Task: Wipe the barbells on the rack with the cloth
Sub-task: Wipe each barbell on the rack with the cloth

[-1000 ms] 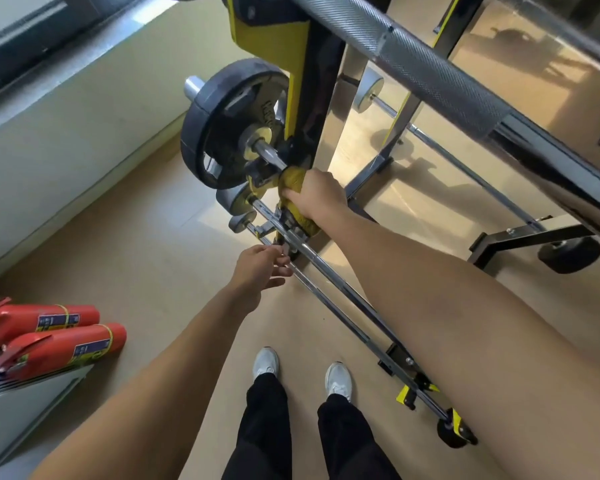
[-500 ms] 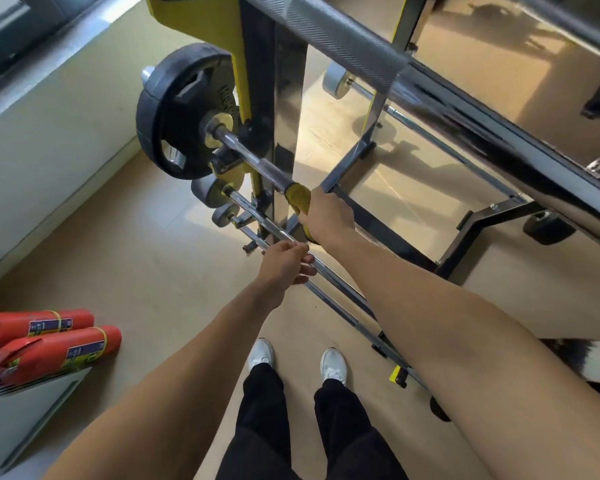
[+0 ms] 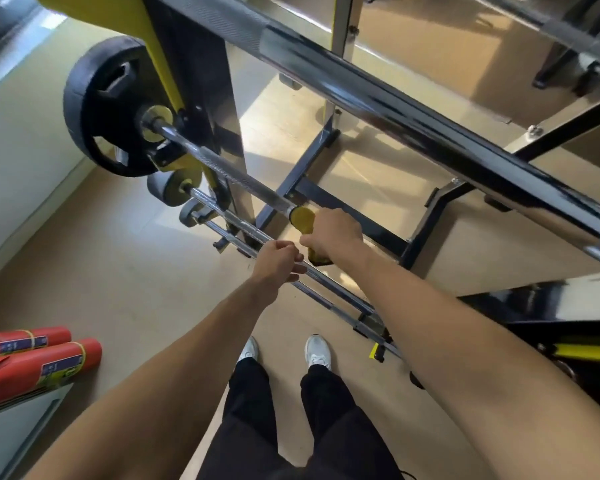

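Observation:
A yellow-and-black rack (image 3: 201, 74) holds several barbells stacked one below another. My right hand (image 3: 333, 233) grips a yellow cloth (image 3: 303, 220) wrapped around the knurled barbell (image 3: 229, 174) that carries a black weight plate (image 3: 101, 105). My left hand (image 3: 278, 261) is closed around a thinner chrome bar (image 3: 243, 226) just below it. A thick barbell (image 3: 378, 88) crosses the top of the view, close to the camera.
Two red cylinders (image 3: 35, 362) lie on the floor at the lower left beside a grey panel (image 3: 14, 427). The rack's black base frame (image 3: 361, 216) spreads over the tan floor behind the bars. A pale wall (image 3: 11, 140) runs along the left. My white shoes (image 3: 317, 351) stand below.
My right hand has slid the cloth along the knurled barbell, away from the weight plate and toward me. My left hand has closed on the thinner bar and moved the same way.

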